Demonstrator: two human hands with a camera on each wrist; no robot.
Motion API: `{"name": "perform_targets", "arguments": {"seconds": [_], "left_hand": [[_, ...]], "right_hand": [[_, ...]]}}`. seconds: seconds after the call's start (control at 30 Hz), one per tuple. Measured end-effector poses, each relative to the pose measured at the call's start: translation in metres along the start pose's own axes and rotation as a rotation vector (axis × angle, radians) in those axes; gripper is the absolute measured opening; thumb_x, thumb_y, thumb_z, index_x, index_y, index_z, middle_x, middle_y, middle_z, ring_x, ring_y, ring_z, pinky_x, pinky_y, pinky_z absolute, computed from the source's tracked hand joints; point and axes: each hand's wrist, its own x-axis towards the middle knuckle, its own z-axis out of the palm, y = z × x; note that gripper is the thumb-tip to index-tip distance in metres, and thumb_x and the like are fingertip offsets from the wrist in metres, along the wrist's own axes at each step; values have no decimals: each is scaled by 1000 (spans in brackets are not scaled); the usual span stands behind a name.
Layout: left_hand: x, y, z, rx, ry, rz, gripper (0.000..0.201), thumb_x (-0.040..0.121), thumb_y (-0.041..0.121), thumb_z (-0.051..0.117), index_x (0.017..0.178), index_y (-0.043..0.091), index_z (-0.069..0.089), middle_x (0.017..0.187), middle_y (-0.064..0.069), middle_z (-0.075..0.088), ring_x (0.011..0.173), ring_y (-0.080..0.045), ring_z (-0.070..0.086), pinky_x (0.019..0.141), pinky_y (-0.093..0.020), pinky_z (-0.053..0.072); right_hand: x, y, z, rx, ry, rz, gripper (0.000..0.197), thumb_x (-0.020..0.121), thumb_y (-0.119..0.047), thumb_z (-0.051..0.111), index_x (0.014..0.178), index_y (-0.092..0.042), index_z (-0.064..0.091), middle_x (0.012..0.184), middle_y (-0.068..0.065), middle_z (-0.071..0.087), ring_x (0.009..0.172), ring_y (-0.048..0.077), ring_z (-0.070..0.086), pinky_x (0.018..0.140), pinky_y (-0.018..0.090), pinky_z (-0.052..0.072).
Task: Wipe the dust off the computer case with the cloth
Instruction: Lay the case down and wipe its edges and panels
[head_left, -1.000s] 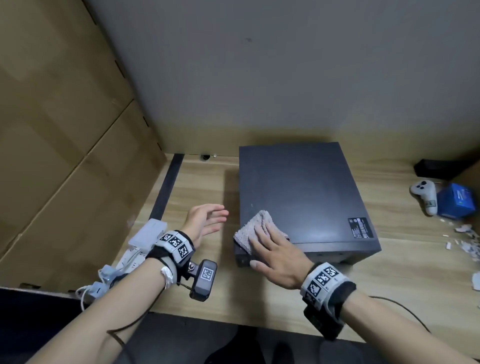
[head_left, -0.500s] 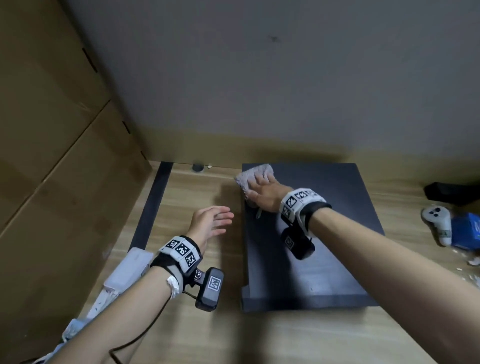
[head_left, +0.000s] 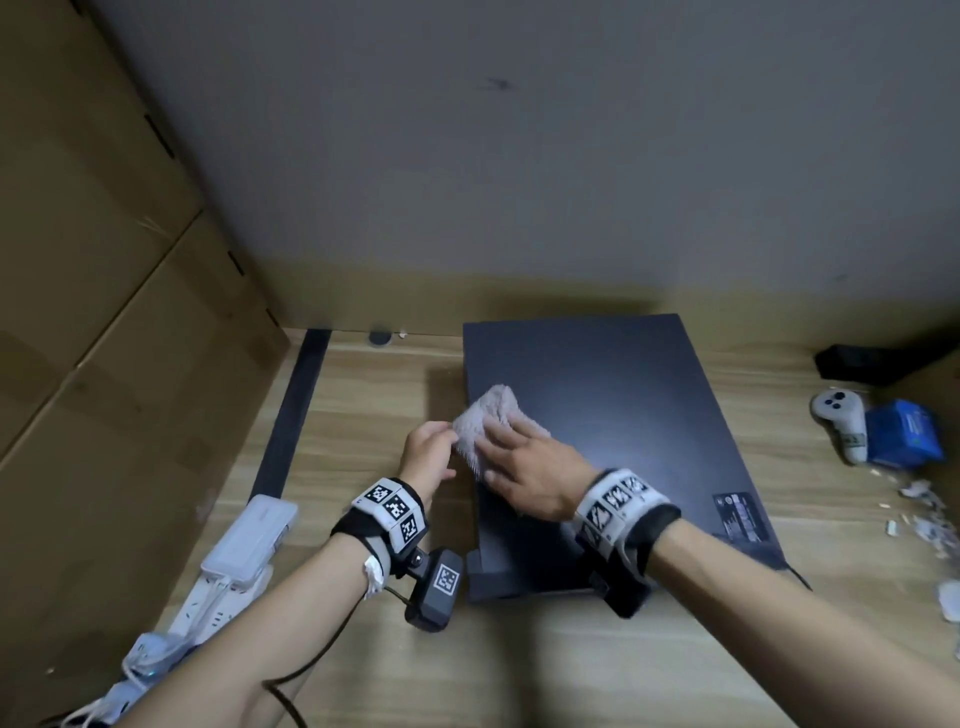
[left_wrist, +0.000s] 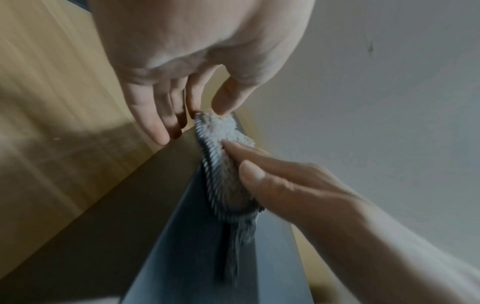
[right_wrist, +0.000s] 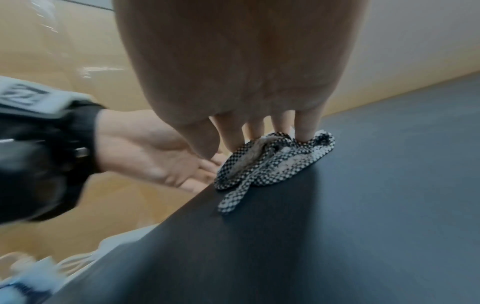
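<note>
The black computer case (head_left: 623, 405) (right_wrist: 337, 226) (left_wrist: 197, 257) lies flat on the wooden desk (head_left: 571, 665). A grey-white woven cloth (head_left: 485, 415) (right_wrist: 280, 162) (left_wrist: 226, 131) sits crumpled on the case's top, at the middle of its left edge. My right hand (head_left: 530, 467) (right_wrist: 259, 135) (left_wrist: 272, 181) presses it down with straight fingers. My left hand (head_left: 428, 452) (left_wrist: 207, 111) (right_wrist: 161, 160) is beside the case's left side, its thumb and forefinger pinching the cloth's overhanging corner.
Cardboard panels (head_left: 104, 312) wall off the left and a plain wall stands behind. A white power strip (head_left: 244, 540) with cables lies front left. At the right are a white controller (head_left: 841, 421), a blue box (head_left: 904, 431) and paper scraps (head_left: 924, 514).
My right hand has drawn the cloth back from the case's far left corner to the middle of the left edge. My left hand has moved right and taken the cloth's corner.
</note>
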Motion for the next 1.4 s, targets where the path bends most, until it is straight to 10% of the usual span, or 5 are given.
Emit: {"name": "perform_targets", "arguments": {"seconds": [0.23, 0.63, 0.87, 1.2, 1.4], "left_hand": [[-47, -24, 11, 85, 88, 126, 33, 87, 4, 50, 117, 11, 64, 122, -6, 62, 112, -23, 56, 99, -39, 46], [-112, -54, 68, 411, 100, 574, 47, 80, -2, 49, 123, 16, 58, 127, 2, 51, 121, -18, 48, 108, -34, 37], [-145, -49, 127, 690, -291, 768, 42, 83, -2, 45, 111, 21, 67, 120, 11, 63, 96, -9, 54, 99, -29, 42], [-145, 0, 241, 1392, -860, 1053, 49, 86, 5, 55, 135, 9, 51, 143, -6, 47, 131, -23, 44, 108, -36, 36], [-121, 15, 293, 1897, -1177, 1230, 105, 72, 34, 80, 152, 6, 18, 157, -13, 20, 144, -24, 20, 116, -41, 22]], "right_hand": [[-91, -22, 46, 124, 161, 5, 32, 88, -44, 43, 101, -27, 68, 124, -5, 50, 107, 22, 48, 84, 42, 52], [-247, 104, 77, 294, 552, 521, 5, 75, -19, 80, 78, -23, 77, 88, -4, 64, 75, 22, 63, 57, 25, 39], [-311, 133, 109, 432, 689, 747, 12, 70, -15, 84, 78, -21, 77, 85, -2, 66, 79, 23, 62, 69, 34, 48], [-313, 112, 167, 981, 976, 1021, 25, 67, -21, 88, 65, -36, 68, 68, -14, 68, 69, 10, 66, 77, 37, 58], [-278, 94, 174, 1227, 1172, 1047, 22, 70, -15, 85, 74, -34, 74, 79, -9, 75, 75, 10, 70, 82, 38, 59]]}}
